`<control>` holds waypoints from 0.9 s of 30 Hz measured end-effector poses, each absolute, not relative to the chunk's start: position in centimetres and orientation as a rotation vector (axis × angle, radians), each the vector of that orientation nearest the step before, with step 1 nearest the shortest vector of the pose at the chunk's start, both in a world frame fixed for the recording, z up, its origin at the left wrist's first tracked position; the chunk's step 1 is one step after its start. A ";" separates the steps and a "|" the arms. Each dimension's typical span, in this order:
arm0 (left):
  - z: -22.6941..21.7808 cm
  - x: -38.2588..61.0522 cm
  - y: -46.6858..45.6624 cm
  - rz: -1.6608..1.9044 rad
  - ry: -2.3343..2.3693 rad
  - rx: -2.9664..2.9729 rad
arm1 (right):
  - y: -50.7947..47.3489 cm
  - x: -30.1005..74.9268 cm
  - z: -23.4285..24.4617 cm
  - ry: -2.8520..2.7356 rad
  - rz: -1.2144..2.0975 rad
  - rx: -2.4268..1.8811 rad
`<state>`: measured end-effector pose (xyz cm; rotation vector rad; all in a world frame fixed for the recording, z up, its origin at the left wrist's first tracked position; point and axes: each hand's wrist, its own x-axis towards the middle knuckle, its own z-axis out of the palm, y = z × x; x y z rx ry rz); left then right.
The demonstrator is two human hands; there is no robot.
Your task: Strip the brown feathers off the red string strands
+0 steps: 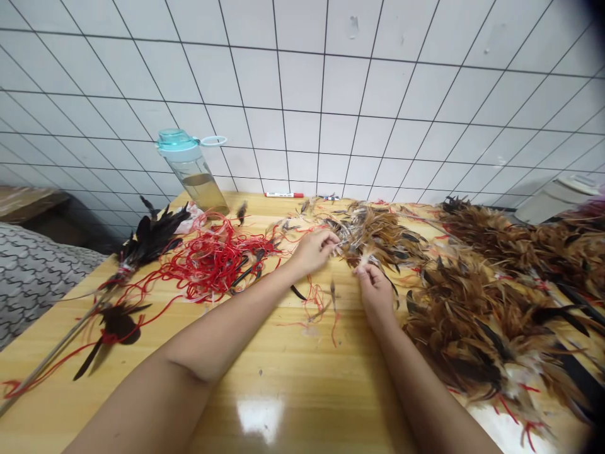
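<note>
My right hand point(377, 291) is closed in a pinch on brown feathers point(365, 260), with the white fluffy quill ends showing at the fingertips. My left hand point(316, 253) has its fingers curled together at the left edge of a loose pile of brown feathers point(378, 230). What sits between those fingertips is too small to make out. On the table between my forearms lie thin red threads point(314, 299) and a small single feather point(333, 293). Left of my left hand is a tangled heap of red string point(208, 258).
Feather bundles point(467, 315) tied with red string cover the right side. A bundle of black feathers point(154, 233) on a stick point(57, 347) lies left. A water bottle point(198, 173) and a marker point(283, 195) are by the tiled wall point(300, 82). A white container point(558, 197) stands far right.
</note>
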<state>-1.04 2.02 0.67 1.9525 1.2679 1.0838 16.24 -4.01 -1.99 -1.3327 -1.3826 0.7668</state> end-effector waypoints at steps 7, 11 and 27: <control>-1.3 -1.8 3.4 0.909 1.371 2.596 | -4.1 16.1 -2.0 -1.305 0.831 -1.350; -1.2 -1.2 3.1 0.750 1.500 2.633 | -4.1 16.1 -2.2 -1.349 0.811 -1.348; 1.1 0.2 1.3 1.107 0.927 1.277 | -4.3 16.0 -2.0 -1.377 0.773 -1.353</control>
